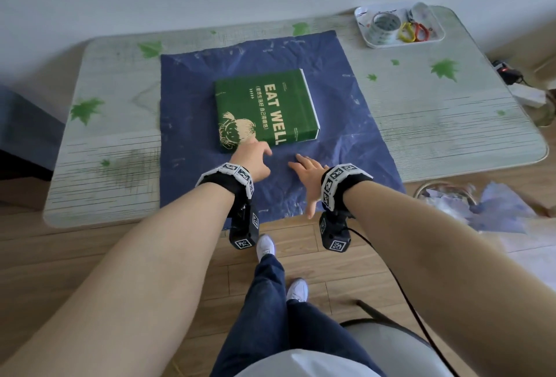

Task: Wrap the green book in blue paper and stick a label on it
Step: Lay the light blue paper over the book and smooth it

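The green book (264, 106) with "EAT WELL" on its cover lies flat in the middle of a creased blue paper sheet (355, 142) spread on the table. My left hand (254, 157) hovers at the book's near edge, fingers apart, fingertips touching or almost touching the cover's near corner. My right hand (308, 176) is spread flat over the blue paper just in front of the book, palm down, holding nothing. Both wrists wear black bands with marker tags. No label is visible.
A white tray (437, 38) at the table's (451, 124) far right corner holds a tape roll (383, 26) and scissors (413, 31) with yellow and red handles. A basket (433, 188) with blue paper scraps sits on the floor at the right. A chair (388, 334) stands behind me.
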A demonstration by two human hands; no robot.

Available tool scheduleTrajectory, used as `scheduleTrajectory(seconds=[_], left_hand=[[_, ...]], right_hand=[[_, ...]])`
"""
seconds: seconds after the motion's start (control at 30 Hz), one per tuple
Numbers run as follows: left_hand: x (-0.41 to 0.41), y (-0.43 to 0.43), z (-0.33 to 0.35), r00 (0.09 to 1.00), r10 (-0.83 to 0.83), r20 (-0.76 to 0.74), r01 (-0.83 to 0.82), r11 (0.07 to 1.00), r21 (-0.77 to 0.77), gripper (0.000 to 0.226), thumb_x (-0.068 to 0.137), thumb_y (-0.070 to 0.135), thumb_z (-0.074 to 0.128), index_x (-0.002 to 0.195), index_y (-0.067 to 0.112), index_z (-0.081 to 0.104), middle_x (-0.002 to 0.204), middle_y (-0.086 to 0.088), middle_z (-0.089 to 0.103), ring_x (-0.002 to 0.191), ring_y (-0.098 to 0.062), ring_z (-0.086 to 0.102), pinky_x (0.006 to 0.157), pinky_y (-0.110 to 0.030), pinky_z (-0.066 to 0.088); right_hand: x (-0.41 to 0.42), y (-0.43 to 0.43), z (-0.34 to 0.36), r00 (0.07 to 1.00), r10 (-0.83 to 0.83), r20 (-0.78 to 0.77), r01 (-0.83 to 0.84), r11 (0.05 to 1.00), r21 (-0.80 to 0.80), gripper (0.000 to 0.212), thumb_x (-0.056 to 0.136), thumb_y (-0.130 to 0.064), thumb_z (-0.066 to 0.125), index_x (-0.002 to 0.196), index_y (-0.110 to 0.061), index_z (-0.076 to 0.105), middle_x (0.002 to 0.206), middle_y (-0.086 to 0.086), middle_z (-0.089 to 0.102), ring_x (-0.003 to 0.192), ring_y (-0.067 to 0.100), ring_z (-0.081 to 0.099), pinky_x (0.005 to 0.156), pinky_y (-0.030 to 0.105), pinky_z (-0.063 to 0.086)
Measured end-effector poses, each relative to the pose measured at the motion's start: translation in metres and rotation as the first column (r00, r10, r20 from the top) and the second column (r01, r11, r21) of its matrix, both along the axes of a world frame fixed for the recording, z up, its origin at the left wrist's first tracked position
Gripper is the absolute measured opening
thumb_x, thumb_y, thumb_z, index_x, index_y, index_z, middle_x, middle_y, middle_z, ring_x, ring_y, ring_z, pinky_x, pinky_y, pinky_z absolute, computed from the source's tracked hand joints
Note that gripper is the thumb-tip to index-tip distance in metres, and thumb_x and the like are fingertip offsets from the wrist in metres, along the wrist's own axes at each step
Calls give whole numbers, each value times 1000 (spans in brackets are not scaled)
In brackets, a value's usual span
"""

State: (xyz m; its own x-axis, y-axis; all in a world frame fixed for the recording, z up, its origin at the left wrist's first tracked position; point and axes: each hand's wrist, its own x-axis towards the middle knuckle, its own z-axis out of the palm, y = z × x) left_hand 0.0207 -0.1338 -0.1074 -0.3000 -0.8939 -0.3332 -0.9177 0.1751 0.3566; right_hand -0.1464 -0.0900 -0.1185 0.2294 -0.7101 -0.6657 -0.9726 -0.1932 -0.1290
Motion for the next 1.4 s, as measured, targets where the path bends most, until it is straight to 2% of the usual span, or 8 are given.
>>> scheduleTrajectory(seconds=[0.13,0.37,0.5,0.77,0.9,1.07,1.2,1.4], left_hand=[[-1,16,-9,983,-108,151,69,967,244,87,61,40,85,135,19,44,138,-9,35,127,-30,41,104,-38,40],[29,44,5,947,-60,314,-27,964,265,135,46,49,89,148,16,7,151,-10,5,143,-33,3,115,-47,24],[46,62,8,923,41,383,-123,974,193,93,63,29,84,138,13,30,140,-11,28,129,-35,34,94,-43,43],[71,57,23,915,115,386,-216,949,229,8,83,4,52,80,10,55,75,-6,62,65,-20,57,57,-21,42],[68,36,41,920,1,391,-151,924,352,27,74,6,71,63,18,50,61,4,53,66,-20,63,65,-27,49],[63,17,34,898,20,439,-160,945,284,23,84,13,56,103,5,65,71,-5,52,81,-25,57,72,-31,45],[63,-11,24,911,199,362,-271,949,160,24,89,9,49,65,7,47,77,-11,54,75,-30,54,66,-30,40],[77,-41,11,933,240,270,-269,960,76,13,83,-1,48,84,4,59,81,-11,58,72,-31,56,64,-33,45]], right_hand=[[-2,4,-17,993,19,-116,-27,997,-66,146,52,-29,91,149,-18,-17,155,5,-26,145,24,-17,115,54,10],[25,-7,-3,984,80,156,-46,977,-209,92,78,-16,70,150,-18,14,159,4,-2,147,23,1,113,55,23],[37,-17,19,954,91,286,-13,965,-263,34,81,-5,52,110,-18,63,118,7,60,110,29,57,88,39,51],[18,-22,15,997,-32,70,53,946,-321,36,83,-1,48,106,-22,67,100,5,66,82,30,62,62,32,45],[10,-36,21,999,-35,15,37,968,-248,26,76,0,49,94,-11,64,91,11,66,76,33,63,71,38,55],[7,-52,16,995,-99,-18,94,975,-201,29,79,-2,52,106,-6,61,93,12,65,79,34,64,75,42,56],[10,-67,17,985,-169,-17,161,963,-214,23,85,1,47,105,-3,59,88,11,60,79,33,60,72,38,49],[20,-87,6,973,-184,-138,132,938,-319,42,87,-1,45,127,-9,49,91,6,59,104,28,58,114,49,19]])
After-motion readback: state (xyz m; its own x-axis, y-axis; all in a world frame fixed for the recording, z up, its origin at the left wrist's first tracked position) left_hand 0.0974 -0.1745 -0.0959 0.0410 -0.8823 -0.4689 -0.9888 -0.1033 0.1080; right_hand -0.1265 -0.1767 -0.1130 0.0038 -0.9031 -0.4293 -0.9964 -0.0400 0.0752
